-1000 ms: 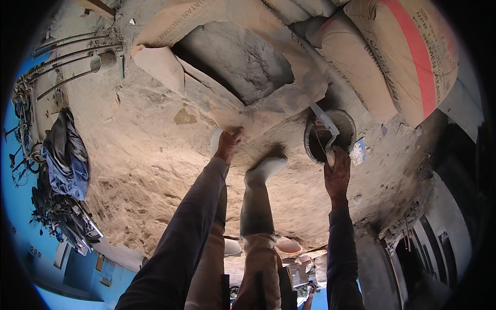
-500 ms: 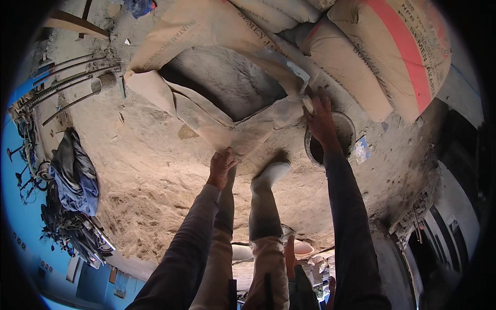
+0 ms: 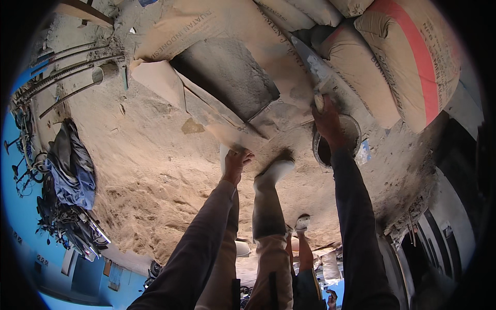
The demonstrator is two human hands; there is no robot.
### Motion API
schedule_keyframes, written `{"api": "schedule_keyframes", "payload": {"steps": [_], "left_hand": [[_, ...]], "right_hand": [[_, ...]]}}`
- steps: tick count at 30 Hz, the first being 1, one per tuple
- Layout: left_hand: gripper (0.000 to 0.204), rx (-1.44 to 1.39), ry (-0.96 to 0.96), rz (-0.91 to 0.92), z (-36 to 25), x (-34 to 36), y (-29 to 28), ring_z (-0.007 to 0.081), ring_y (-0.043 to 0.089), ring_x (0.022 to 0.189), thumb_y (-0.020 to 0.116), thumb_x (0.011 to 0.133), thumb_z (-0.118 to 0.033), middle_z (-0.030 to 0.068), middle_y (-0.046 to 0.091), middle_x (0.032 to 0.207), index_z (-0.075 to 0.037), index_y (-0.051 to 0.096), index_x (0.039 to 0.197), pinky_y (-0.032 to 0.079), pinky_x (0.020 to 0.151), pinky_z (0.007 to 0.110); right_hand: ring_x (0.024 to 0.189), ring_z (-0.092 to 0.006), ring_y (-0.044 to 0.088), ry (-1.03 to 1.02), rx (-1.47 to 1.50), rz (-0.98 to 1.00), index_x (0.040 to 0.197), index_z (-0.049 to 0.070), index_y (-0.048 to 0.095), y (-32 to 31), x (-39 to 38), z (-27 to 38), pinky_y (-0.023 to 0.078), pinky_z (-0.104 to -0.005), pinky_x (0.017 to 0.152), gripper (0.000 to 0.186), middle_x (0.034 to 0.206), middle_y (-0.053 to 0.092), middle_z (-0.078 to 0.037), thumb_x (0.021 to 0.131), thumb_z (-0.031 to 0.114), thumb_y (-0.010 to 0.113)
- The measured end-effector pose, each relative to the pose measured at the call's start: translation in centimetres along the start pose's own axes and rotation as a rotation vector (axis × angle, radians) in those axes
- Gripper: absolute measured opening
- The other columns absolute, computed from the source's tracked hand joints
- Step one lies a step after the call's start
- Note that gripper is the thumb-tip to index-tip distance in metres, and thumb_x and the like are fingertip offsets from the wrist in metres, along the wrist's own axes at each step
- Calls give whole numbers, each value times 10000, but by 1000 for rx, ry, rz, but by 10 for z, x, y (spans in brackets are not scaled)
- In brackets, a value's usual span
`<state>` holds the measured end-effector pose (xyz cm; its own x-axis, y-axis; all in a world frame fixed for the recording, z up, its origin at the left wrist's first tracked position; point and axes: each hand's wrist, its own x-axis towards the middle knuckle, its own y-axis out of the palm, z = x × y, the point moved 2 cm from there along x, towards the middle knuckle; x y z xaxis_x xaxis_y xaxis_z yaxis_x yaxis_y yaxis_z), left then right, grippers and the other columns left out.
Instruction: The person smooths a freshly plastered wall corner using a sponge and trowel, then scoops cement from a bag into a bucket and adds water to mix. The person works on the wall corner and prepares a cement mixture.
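An opened brown paper cement bag (image 3: 206, 20) lies in front of me, its top torn back around a hollow of grey cement powder (image 3: 227, 67). My right hand (image 3: 329, 124) is closed around the pale handle of a trowel (image 3: 314, 64). The trowel's grey blade points away from me, over the bag's right side. Below that hand stands a round bucket (image 3: 356, 126), partly covered by my wrist. My left hand (image 3: 236, 165) hovers just short of the bag's near corner, fingers curled together, with nothing visible in them.
Full cement bags (image 3: 398, 57) are stacked at the far right. Steel bars (image 3: 77, 64) lie at far left, near a heap of dark and blue cloth (image 3: 72, 170). Sandy ground (image 3: 150, 170) surrounds my boots (image 3: 271, 178). Another person's leg (image 3: 306, 253) shows behind me.
My left hand has come away from the bag's near corner. My right hand has turned the trowel, so its blade now points farther away. Another person's foot has come into view behind me.
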<state>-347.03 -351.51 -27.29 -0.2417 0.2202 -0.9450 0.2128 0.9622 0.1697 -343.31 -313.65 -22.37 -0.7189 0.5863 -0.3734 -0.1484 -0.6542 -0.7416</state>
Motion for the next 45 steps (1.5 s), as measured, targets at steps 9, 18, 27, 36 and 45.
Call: {"api": "schedule_keyframes", "payload": {"steps": [9, 18, 27, 36, 45], "left_hand": [[457, 238, 208, 71, -57, -92, -19, 278, 731, 1156, 664, 1056, -227, 162, 706, 1261, 35, 553, 1413, 582, 968, 396], [398, -164, 181, 21, -120, -173, -5, 256, 649, 1246, 598, 1103, -242, 145, 593, 1361, 15, 474, 1381, 603, 1036, 409], [230, -55, 351, -212, -147, -189, 2, 203, 683, 977, 591, 1085, -174, 134, 643, 1099, 34, 542, 1170, 645, 875, 376], [254, 20, 461, -318, -186, -211, 28, 164, 603, 884, 616, 1077, -244, 89, 628, 978, 4, 564, 1092, 546, 710, 344], [277, 44, 498, -373, -167, -221, 63, 203, 564, 796, 579, 1095, -247, 92, 617, 925, 29, 562, 1082, 506, 726, 369]], "right_hand": [[1143, -495, 655, -9, -48, 64, 1436, 65, 522, -37, 8, 117, 532, -565, 972, 575, 1214, 643, -282, 909, 140, 739], [1167, -524, 662, 37, 79, 88, 1414, 3, 529, -106, 2, 180, 530, -557, 994, 571, 1229, 689, -340, 900, 174, 709], [1083, -500, 681, -30, 225, -11, 1328, -9, 553, -114, -10, 207, 531, -540, 918, 477, 1149, 682, -311, 908, 155, 710], [975, -504, 660, 39, 308, 105, 1291, -19, 551, -147, -3, 223, 534, -510, 873, 442, 1035, 670, -290, 896, 131, 681], [1068, -559, 640, -103, 220, 113, 1285, -33, 555, -167, -3, 206, 533, -537, 912, 438, 1078, 669, -332, 896, 125, 680]]}}
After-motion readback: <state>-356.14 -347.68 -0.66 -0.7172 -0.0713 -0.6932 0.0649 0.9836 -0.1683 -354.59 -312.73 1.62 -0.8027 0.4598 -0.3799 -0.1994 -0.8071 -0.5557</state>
